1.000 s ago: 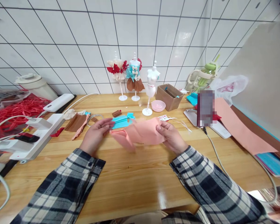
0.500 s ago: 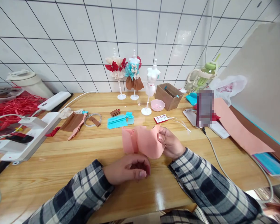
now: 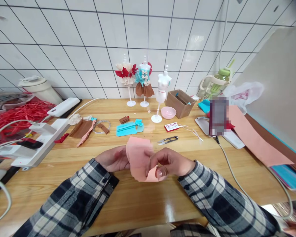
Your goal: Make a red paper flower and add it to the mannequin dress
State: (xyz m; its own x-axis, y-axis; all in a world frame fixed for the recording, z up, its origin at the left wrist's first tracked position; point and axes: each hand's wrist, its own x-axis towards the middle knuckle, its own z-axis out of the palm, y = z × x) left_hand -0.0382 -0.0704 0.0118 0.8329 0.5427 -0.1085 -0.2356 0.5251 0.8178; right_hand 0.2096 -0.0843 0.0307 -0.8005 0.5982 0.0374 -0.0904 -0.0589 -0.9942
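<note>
Between my hands is a piece of pink crepe paper (image 3: 138, 154), curled over at its lower right edge. My right hand (image 3: 171, 163) pinches that lower right edge between thumb and fingers. On the paper's left side, my left hand (image 3: 115, 158) holds it, its fingertips hidden behind the paper. Small black thread snips (image 3: 169, 140) lie on the table just beyond my right hand. Folded turquoise paper (image 3: 126, 128) is farther back, beyond the pink piece.
A bare white mannequin (image 3: 161, 95), two dressed mannequins, a pink bowl (image 3: 168, 113) and a cardboard box (image 3: 180, 103) stand at the back. A power strip (image 3: 41, 144) is at the left; a phone (image 3: 218, 115) and a long pink sheet (image 3: 259, 138) are at the right.
My left hand has come up from below the paper and now holds its left side. My right hand has shifted down to the lower edge. The snips now show, and the view has shifted slightly.
</note>
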